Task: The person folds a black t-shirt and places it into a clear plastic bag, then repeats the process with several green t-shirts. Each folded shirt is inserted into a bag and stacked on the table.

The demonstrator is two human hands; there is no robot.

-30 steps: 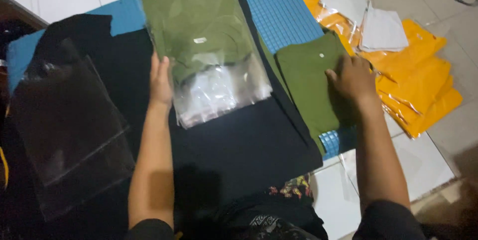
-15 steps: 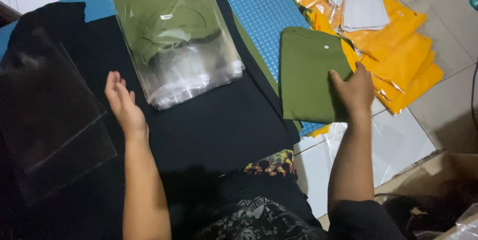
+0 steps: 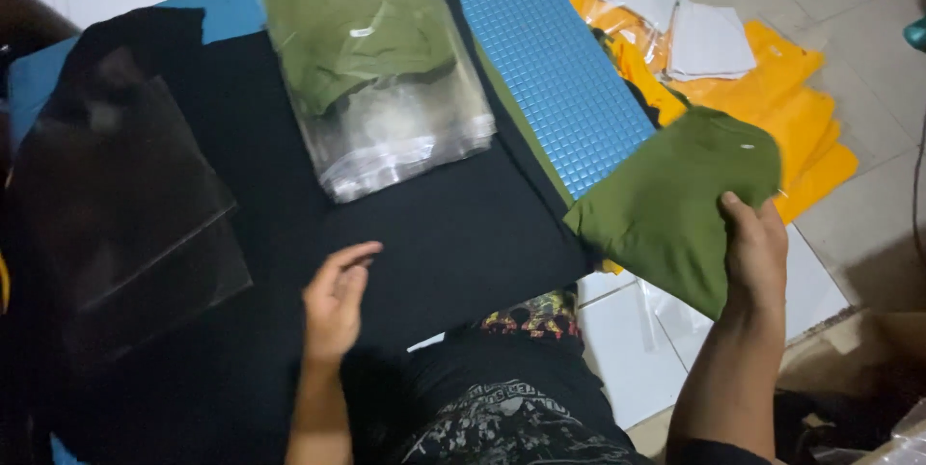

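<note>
The right hand (image 3: 754, 251) grips a folded olive-green cloth garment (image 3: 675, 205) by its near right edge, thumb on top and the other fingers hidden beneath, so the piece is lifted off the floor and tilted, hanging over the white tiled floor (image 3: 627, 349) beside the blue gridded mat (image 3: 559, 50); holding it at one edge keeps the fold together while it is carried. The left hand (image 3: 336, 303) is empty, fingers loosely spread and slightly curled, hovering just above the flat black cloth (image 3: 453, 233) that covers the middle of the mat; whether the palm touches the cloth cannot be told. At the far side of the black cloth lies a clear plastic bag holding another folded olive-green garment (image 3: 371, 60), its open, unfilled end toward the person, which leaves the mouth within reach. To the left, a stack of empty clear plastic sleeves (image 3: 125, 214) rests on dark fabric, close to the left arm. Beyond the mat on the right, yellow garments sealed in clear bags (image 3: 801, 108) are piled on the floor, with white folded pieces in bags (image 3: 709, 41) lying on top of them, well apart from the working area.
</note>
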